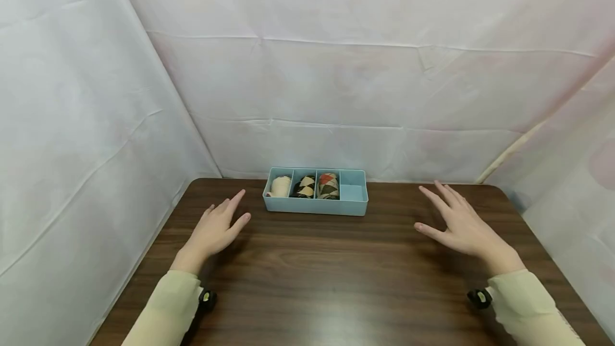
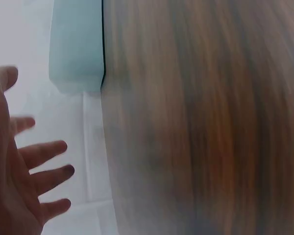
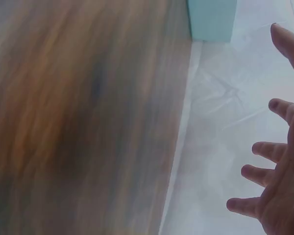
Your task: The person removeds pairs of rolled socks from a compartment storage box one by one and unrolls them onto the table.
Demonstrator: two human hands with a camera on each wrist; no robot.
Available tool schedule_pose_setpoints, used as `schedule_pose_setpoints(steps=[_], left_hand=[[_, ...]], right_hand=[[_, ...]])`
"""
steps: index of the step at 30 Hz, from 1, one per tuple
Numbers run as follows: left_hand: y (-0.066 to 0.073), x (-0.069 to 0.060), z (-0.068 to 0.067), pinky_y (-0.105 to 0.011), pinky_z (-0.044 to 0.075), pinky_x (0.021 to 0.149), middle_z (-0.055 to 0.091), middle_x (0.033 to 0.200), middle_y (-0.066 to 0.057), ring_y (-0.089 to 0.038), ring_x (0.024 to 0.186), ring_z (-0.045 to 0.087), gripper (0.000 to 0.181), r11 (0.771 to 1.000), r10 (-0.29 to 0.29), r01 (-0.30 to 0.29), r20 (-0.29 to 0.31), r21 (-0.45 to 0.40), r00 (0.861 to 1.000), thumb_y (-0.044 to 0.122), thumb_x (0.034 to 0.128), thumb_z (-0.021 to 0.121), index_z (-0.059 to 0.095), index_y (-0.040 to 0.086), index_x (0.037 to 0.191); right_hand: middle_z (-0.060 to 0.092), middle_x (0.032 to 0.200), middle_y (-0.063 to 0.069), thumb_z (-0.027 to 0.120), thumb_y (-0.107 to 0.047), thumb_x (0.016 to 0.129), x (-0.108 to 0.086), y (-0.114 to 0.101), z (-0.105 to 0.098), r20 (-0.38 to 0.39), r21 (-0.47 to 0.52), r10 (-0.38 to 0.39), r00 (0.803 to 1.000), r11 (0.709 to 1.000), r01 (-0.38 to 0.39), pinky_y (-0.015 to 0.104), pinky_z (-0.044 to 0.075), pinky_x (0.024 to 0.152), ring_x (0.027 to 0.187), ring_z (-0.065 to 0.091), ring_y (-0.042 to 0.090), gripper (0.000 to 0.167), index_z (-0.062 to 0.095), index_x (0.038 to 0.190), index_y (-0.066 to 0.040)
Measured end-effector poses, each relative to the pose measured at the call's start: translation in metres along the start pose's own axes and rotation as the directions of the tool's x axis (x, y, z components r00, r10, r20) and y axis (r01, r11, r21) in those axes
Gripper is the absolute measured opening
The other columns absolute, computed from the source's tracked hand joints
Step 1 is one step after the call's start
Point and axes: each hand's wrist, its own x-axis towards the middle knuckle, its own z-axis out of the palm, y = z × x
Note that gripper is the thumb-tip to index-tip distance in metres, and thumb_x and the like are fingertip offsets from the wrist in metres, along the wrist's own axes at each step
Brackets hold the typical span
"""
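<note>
A light blue divided box (image 1: 314, 206) stands near the table's far edge. From the left, its compartments hold a cream rolled cloth bundle (image 1: 280, 186), a black-and-cream checked one (image 1: 305, 187) and a grey, green and red checked one (image 1: 329, 186); the rightmost compartment holds nothing. Left of the box, my left hand (image 1: 213, 230) hovers with fingers spread, holding nothing. My right hand (image 1: 461, 226) is farther off on the other side, its fingers likewise apart and holding nothing. Both wrist views show an end of the box (image 2: 77, 54) beyond the fingers.
The dark wooden table (image 1: 312, 271) has rounded far corners. White cloth (image 1: 307, 84) hangs behind it, with more along the left (image 1: 86, 138) and right sides. A small black device sits at each wrist, by the pale sleeves (image 1: 168, 303).
</note>
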Motion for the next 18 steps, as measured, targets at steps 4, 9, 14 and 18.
schedule_pose_setpoints(steps=[4, 9, 14, 18], left_hand=[[0.01, 0.009, 0.006, -0.073, 0.037, 0.116, 0.056, 0.157, -0.027, -0.048, 0.143, 0.056, 0.078, 1.0, -0.015, 0.015, -0.054, -0.008, 0.998, 0.061, 0.1139, 0.043, 0.027, 0.013, 0.174], [0.02, 0.017, 0.011, -0.07, 0.045, 0.111, 0.058, 0.156, -0.025, -0.051, 0.135, 0.061, 0.077, 0.994, -0.042, 0.031, -0.102, -0.107, 0.994, 0.056, 0.1136, 0.049, 0.028, 0.012, 0.173], [0.026, 0.027, 0.017, -0.07, 0.044, 0.112, 0.055, 0.161, -0.022, -0.051, 0.139, 0.058, 0.08, 0.944, -0.089, 0.048, -0.112, -0.326, 0.99, 0.05, 0.1105, 0.061, 0.025, 0.016, 0.173], [0.032, 0.035, 0.021, -0.07, 0.042, 0.114, 0.058, 0.159, -0.02, -0.047, 0.144, 0.055, 0.082, 0.876, -0.139, 0.057, -0.138, -0.478, 0.981, 0.04, 0.1046, 0.072, 0.029, 0.019, 0.171]], right_hand=[[0.013, 0.181, 0.021, 0.073, -0.061, 0.101, 0.012, -0.008, 0.003, 0.007, 0.022, 0.009, 1.0, 1.0, -0.009, 0.083, 0.026, 0.113, 0.159, 0.019, 0.057, 0.096, 0.024, 0.176, -0.026], [0.019, 0.179, 0.022, 0.075, -0.059, 0.1, 0.03, -0.02, 0.007, -0.014, 0.042, -0.006, 1.0, 0.999, 0.007, 0.083, 0.028, 0.112, 0.158, 0.021, 0.057, 0.095, 0.027, 0.175, -0.024], [0.023, 0.177, 0.021, 0.08, -0.055, 0.098, 0.044, -0.034, 0.011, -0.034, 0.093, -0.042, 0.999, 0.995, 0.045, 0.083, 0.029, 0.112, 0.158, 0.022, 0.056, 0.095, 0.031, 0.173, -0.023], [0.029, 0.174, 0.022, 0.081, -0.052, 0.098, 0.057, -0.049, 0.015, -0.059, 0.128, -0.062, 0.996, 0.989, 0.069, 0.08, 0.03, 0.114, 0.157, 0.025, 0.053, 0.092, 0.036, 0.171, -0.017]])
